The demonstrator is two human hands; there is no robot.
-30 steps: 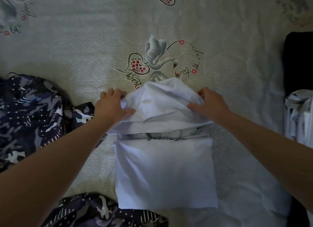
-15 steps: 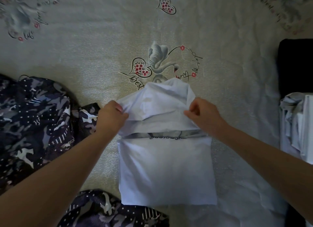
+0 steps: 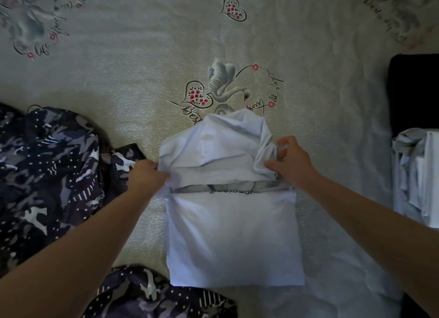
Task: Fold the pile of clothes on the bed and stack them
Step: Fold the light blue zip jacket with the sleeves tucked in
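A pale blue shirt (image 3: 234, 237) lies on the bed (image 3: 118, 80), near the middle of its near edge, with the lower part folded flat into a rectangle. Its upper part is bunched and lifted, folded toward the person, and a strip of dark printed lettering shows in the gap between the 2 parts. The left hand (image 3: 146, 175) grips the left edge of the raised part, fingers curled into the cloth. The right hand (image 3: 291, 162) pinches the right edge of the same part, with its thumb pressed on the fabric and its fingers curled behind it. Both forearms reach in from the near edge.

Just left of the shirt, a dark camouflage-patterned garment (image 3: 47, 173) lies heaped along the bed's left edge, and more of the same dark patterned cloth (image 3: 154, 294) sits at the near edge, touching the shirt's lower left corner. At the right edge, a stack of pale folded clothes (image 3: 415, 175) rests just in front of a black item (image 3: 414, 92). The bed cover is cream-coloured and printed with a swan (image 3: 222, 82) and hearts, just beyond the shirt.
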